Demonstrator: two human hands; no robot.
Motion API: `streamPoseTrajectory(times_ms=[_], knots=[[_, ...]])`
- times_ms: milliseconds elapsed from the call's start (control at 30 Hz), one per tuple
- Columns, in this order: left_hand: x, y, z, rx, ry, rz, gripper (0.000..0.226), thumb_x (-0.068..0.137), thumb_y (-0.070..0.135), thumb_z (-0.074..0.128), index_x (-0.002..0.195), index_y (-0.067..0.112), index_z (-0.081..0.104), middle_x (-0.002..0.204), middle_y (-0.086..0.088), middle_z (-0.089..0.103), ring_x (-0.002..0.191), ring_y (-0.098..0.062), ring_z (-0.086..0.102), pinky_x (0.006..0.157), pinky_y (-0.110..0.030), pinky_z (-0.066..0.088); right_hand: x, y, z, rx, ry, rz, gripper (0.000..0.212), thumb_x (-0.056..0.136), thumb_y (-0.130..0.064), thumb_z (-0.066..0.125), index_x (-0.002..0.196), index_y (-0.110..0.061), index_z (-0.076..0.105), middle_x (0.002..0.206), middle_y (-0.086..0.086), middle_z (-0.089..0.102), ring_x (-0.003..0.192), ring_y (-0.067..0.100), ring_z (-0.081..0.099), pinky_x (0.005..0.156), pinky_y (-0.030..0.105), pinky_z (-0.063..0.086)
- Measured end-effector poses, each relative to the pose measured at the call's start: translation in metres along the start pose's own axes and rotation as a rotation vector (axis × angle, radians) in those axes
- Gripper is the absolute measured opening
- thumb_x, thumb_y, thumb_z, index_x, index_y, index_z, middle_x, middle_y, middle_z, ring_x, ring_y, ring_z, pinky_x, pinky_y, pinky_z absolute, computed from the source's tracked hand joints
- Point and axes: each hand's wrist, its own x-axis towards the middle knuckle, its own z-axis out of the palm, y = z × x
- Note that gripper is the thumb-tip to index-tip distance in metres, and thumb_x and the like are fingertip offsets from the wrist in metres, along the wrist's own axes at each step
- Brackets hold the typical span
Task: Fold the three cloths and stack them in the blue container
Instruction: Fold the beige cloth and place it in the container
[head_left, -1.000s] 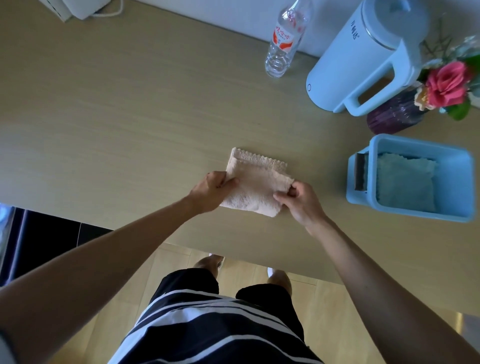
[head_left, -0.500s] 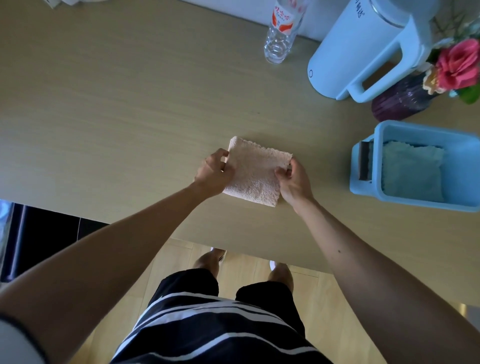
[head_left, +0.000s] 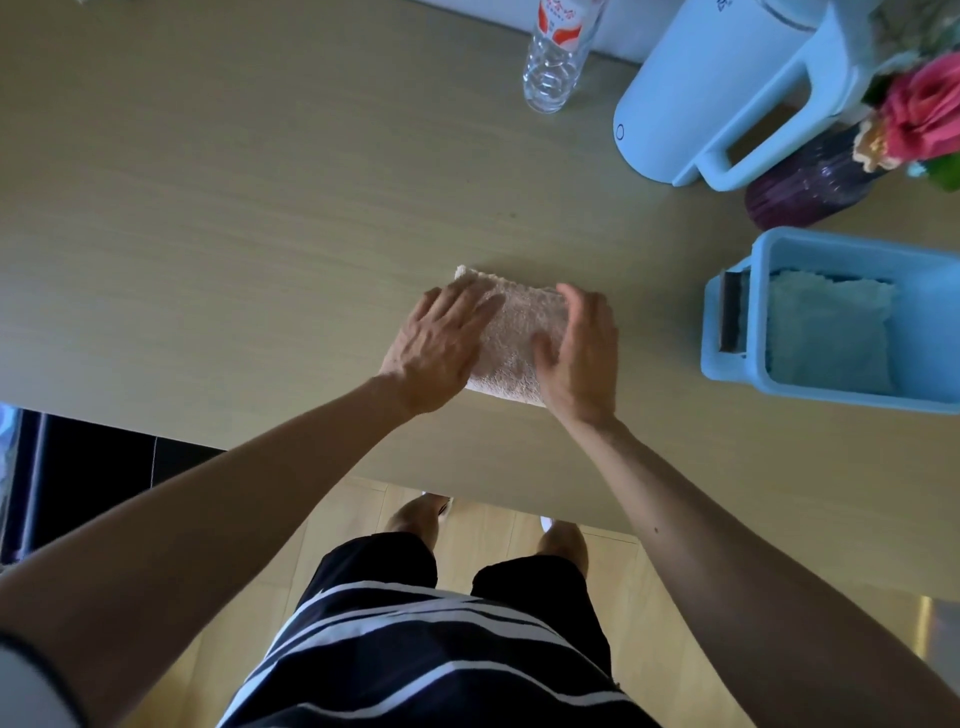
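A folded pale pink cloth (head_left: 519, 338) lies on the wooden table in front of me. My left hand (head_left: 439, 348) rests flat on its left part with the fingers spread. My right hand (head_left: 582, 358) lies over its right edge, thumb on top of the cloth, fingers extended. Neither hand pinches the fabric. The blue container (head_left: 831, 395) stands to the right of my right hand, a hand's width away. Inside it a folded light green cloth (head_left: 826, 332) lies flat. No other cloth shows.
A clear plastic bottle (head_left: 553, 67), a light blue jug (head_left: 691, 93) and a purple vase (head_left: 810, 182) with flowers (head_left: 924, 114) stand along the back right. The table's near edge (head_left: 467, 475) runs just below my wrists. A dark strip (head_left: 730, 312) sits in the container's left slot.
Both hands let go of the cloth's side edges and now lie flat on top of it. The pink cloth looks narrower and thicker than before.
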Motion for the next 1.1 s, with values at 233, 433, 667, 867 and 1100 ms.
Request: streamPoseTrajectory(times_ms=[233,433,667,867,1100], knots=[[0.001,-0.013,0.025,0.032,-0.197,0.021,0.076,0.1,0.056,0.033,0.158,0.01,0.016,0.167,-0.009,0.013,0.155,-0.026,0.007,0.124,-0.053,0.012,-0.026,0.015,0.034,-0.304,-0.38,-0.104,0.078,0.1,-0.047,0.042,0.159,-0.007,0.011,0.169,0.008,0.006,0.155,0.029,0.008,0.123,0.051,0.017],[0.002,-0.018,0.028,0.024,-0.189,-0.009,0.084,0.096,0.063,0.037,0.159,0.012,0.013,0.167,-0.011,0.009,0.155,-0.027,0.005,0.123,-0.056,0.011,-0.029,0.031,0.028,-0.439,-0.411,-0.141,0.081,0.101,-0.062,0.024,0.16,-0.01,0.004,0.169,0.007,-0.002,0.156,0.028,-0.003,0.123,0.057,0.006],[0.019,-0.013,0.01,0.112,-0.243,-0.031,0.077,0.098,0.055,0.032,0.156,0.005,0.022,0.165,-0.016,0.017,0.155,-0.03,0.009,0.125,-0.05,0.009,-0.043,0.014,0.023,-0.305,-0.347,0.039,0.079,0.102,-0.056,0.026,0.158,-0.004,0.008,0.168,0.011,0.006,0.156,0.027,0.002,0.124,0.054,0.007],[0.062,-0.008,-0.004,0.112,-0.258,0.054,0.069,0.091,0.048,0.062,0.141,0.003,0.044,0.134,-0.016,0.057,0.124,-0.034,0.054,0.108,-0.042,0.039,-0.073,0.009,0.008,-0.18,-0.25,0.127,0.075,0.102,-0.051,0.032,0.158,-0.006,0.012,0.167,0.011,0.016,0.155,0.022,0.008,0.125,0.053,0.009],[0.08,0.006,-0.012,0.074,-0.373,-0.107,0.032,0.085,0.039,0.069,0.103,0.014,0.067,0.105,-0.009,0.06,0.101,-0.026,0.057,0.092,-0.035,0.041,-0.073,0.007,-0.023,-0.044,-0.092,0.165,0.07,0.102,-0.045,0.04,0.156,-0.005,0.021,0.161,0.012,0.029,0.152,0.023,0.022,0.124,0.053,0.011]])
